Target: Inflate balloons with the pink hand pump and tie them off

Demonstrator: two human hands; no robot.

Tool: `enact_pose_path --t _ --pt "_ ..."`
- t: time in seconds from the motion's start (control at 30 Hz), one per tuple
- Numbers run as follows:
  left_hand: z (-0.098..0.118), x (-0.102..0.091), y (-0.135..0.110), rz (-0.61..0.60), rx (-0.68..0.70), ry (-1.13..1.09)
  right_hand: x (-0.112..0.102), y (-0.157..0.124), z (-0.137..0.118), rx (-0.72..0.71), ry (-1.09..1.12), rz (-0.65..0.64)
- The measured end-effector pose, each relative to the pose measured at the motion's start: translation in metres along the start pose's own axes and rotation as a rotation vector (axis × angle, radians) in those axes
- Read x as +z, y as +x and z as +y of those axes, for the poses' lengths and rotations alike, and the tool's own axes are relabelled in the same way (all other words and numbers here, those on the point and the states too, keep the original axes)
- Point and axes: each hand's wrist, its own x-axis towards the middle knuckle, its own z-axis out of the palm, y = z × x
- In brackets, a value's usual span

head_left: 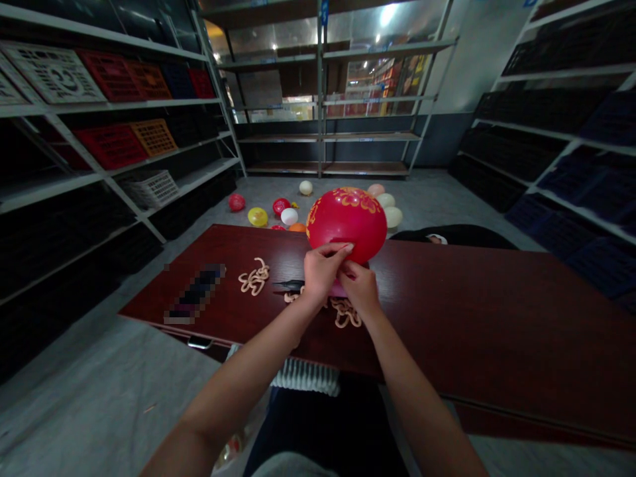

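A blown-up red balloon [346, 222] with a yellow pattern hangs just above the dark red table [497, 311]. My left hand [322, 268] pinches the balloon at its neck, fingers closed. My right hand [360, 286] is closed on the same neck from the right and below. Under my hands lie pale chain-like clips [346, 313] and a dark tool [289, 285]. Another small heap of the pale clips [254, 278] lies further left on the table.
A blurred dark object [195, 303] rests near the table's left end. Several balloons [288, 215] lie on the floor beyond the table. Metal shelves with crates [114, 142] line the left, back and right walls. A dark rounded shape [457, 235] sits behind the table.
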Motion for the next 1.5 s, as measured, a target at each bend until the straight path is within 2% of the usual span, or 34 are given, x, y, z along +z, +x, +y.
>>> enact_pose_path --t 0.13,0.23,0.3,0.43,0.5,0.53,0.63,0.7,0.8,0.87,0.93,0.97,1.1,1.2,1.27,1.37,1.5 --pt "0.004 -0.018 0.015 -0.058 0.108 0.115 -0.005 0.004 -0.008 0.053 0.197 -0.005" --pt "0.010 -0.035 0.026 -0.164 0.311 0.253 -0.011 0.010 -0.010 0.135 0.508 -0.002" --pt "0.016 -0.044 0.026 -0.282 0.523 0.407 -0.015 0.014 -0.008 0.213 0.683 0.014" --pt "0.023 -0.052 0.015 -0.619 0.997 0.891 -0.019 0.019 0.002 0.315 0.718 0.061" --pt "0.027 -0.050 0.010 -0.793 1.126 1.063 -0.018 0.019 0.006 0.321 0.698 0.068" --pt "0.030 -0.049 0.008 -0.860 1.140 1.103 -0.018 0.019 0.007 0.323 0.690 0.060" --pt "0.042 -0.045 0.010 -0.983 1.027 1.065 -0.018 0.018 0.004 0.336 0.670 0.001" --pt "0.051 -0.045 0.014 -0.982 0.887 0.925 -0.019 0.016 -0.001 0.331 0.670 -0.023" --pt "0.058 -0.049 0.022 -0.804 0.624 0.711 -0.018 0.012 -0.009 0.321 0.706 -0.062" --pt "0.055 -0.051 0.024 -0.642 0.524 0.687 -0.015 0.008 -0.014 0.319 0.737 -0.122" --pt "0.048 -0.052 0.024 -0.570 0.524 0.752 -0.011 0.004 -0.017 0.316 0.744 -0.177" --pt "0.045 -0.053 0.023 -0.582 0.545 0.800 -0.009 0.003 -0.018 0.313 0.737 -0.187" --pt "0.035 -0.052 0.020 -0.755 0.655 0.927 -0.010 0.002 -0.019 0.324 0.710 -0.180" --pt "0.035 -0.054 0.021 -0.782 0.657 0.919 -0.015 0.004 -0.015 0.321 0.694 -0.175" --pt "0.035 -0.055 0.023 -0.745 0.614 0.865 -0.018 0.005 -0.013 0.301 0.666 -0.197" --pt "0.032 -0.056 0.026 -0.616 0.572 0.727 -0.018 0.005 -0.008 0.275 0.602 -0.239" --pt "0.024 -0.058 0.028 -0.519 0.531 0.616 -0.016 0.008 -0.003 0.273 0.567 -0.219"
